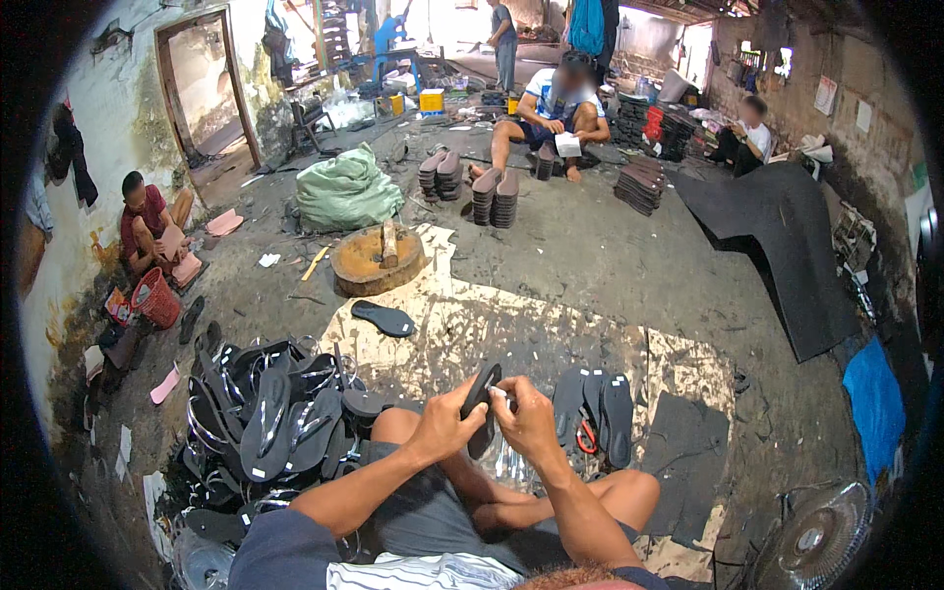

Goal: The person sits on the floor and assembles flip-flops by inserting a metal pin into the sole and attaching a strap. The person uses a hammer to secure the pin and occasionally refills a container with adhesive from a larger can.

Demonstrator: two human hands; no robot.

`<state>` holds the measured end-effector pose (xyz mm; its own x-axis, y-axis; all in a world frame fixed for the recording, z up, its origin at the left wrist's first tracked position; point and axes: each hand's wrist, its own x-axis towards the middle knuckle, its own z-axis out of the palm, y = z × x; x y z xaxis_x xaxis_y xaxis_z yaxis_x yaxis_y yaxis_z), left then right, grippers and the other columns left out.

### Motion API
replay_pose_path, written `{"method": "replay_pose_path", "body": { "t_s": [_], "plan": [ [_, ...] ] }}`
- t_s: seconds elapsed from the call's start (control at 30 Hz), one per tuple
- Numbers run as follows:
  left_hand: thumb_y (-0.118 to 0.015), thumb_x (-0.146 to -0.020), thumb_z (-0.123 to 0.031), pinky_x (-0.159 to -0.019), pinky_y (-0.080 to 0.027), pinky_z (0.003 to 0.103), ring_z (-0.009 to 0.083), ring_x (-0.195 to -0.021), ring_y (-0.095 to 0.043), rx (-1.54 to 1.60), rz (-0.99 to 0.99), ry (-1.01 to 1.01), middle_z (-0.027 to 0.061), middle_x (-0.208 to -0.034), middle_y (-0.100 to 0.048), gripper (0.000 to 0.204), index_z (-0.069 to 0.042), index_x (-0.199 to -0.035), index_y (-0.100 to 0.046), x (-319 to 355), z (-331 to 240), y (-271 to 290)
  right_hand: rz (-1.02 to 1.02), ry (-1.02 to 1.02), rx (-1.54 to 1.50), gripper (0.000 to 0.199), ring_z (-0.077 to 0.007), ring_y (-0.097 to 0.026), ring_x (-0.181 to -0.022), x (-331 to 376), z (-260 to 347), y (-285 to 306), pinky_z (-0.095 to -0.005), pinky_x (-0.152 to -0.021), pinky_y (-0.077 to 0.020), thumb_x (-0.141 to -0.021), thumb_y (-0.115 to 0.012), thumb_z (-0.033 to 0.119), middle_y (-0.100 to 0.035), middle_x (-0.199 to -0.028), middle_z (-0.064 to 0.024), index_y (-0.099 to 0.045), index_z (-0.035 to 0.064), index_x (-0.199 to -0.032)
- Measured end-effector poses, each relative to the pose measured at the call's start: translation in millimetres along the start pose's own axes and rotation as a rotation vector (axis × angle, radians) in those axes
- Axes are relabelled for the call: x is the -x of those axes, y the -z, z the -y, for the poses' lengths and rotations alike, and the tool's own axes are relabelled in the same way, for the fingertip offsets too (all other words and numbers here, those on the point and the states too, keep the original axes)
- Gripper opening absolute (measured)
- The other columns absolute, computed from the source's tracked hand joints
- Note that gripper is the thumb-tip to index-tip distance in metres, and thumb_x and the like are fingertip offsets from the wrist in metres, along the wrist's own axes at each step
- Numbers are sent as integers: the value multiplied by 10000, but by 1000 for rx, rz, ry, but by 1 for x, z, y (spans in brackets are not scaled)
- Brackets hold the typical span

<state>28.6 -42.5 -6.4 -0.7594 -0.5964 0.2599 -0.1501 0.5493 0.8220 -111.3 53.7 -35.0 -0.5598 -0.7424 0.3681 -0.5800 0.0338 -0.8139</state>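
Observation:
In front of my lap my left hand [445,425] grips a black sandal sole [481,444], held on edge. My right hand [529,423] pinches a small whitish piece against the sole's side; its kind is too small to tell. Beneath the hands, shiny clear strips [511,466] lie by my folded legs. To the right rest several black soles [617,418], with a red-handled tool [587,436] among them. A big heap of black sandals with silvery straps [265,423] spreads on my left. One lone black sole [383,319] lies farther ahead.
A round wooden block [369,280] and a green sack [349,189] stand ahead. Stacked soles [495,199] sit near a seated person [565,103]. Another person [155,226] crouches left by a red basket [156,299]. A black sheet [777,236] and a fan [814,539] are at right.

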Motion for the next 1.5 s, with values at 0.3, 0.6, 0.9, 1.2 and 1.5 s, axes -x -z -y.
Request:
{"method": "replay_pose_path", "body": {
  "t_s": [0.3, 0.6, 0.9, 1.2, 1.5],
  "plan": [
    [-636, -885, -139, -789, -547, 433, 426, -962, -690, -4, 24, 0, 317, -1042, -662, 549, -29, -1410, -520, -7, 24, -10, 129, 23, 48, 178, -321, -725, -758, -4, -8, 2, -398, -652, -545, -936, -653, 146, -704, -852, -203, -608, -13, -1003],
    [-617, -913, -115, -809, -547, 393, 385, -1003, -704, 85, 28, 64, 282, -1112, -677, 542, -38, -1436, -498, -1, 29, -16, 110, -79, 6, 195, -400, -685, -820, 10, -16, -6, -471, -710, -524, -945, -629, 199, -697, -888, -224, -606, 21, -1020],
    [-612, -926, -126, -846, -547, 404, 404, -1048, -685, 115, 7, 54, 286, -1152, -666, 523, -58, -1433, -505, 1, 8, -6, 17, -25, -39, 177, -232, -718, -747, 4, 0, 1, -339, -673, -545, -928, -687, 149, -722, -839, -161, -638, -14, -979],
    [-622, -1012, -287, -983, -485, 317, 139, -1131, -590, 1143, 212, 320, 55, -1366, -581, 483, -42, -1421, -538, -7, 35, 21, 64, -71, -105, 198, -357, -718, -869, -5, 13, 9, -416, -747, -548, -932, -673, 191, -723, -935, -186, -645, 21, -1031],
    [-561, -1012, -34, -912, -573, 333, 143, -1040, -655, 834, -155, 204, 86, -1133, -672, 201, 40, -1194, -601, -20, 39, 21, -261, 141, 69, 268, -237, -624, -846, 16, 23, 18, -364, -743, -467, -930, -700, 295, -714, -1016, -120, -672, 44, -1019]
  ]
}}
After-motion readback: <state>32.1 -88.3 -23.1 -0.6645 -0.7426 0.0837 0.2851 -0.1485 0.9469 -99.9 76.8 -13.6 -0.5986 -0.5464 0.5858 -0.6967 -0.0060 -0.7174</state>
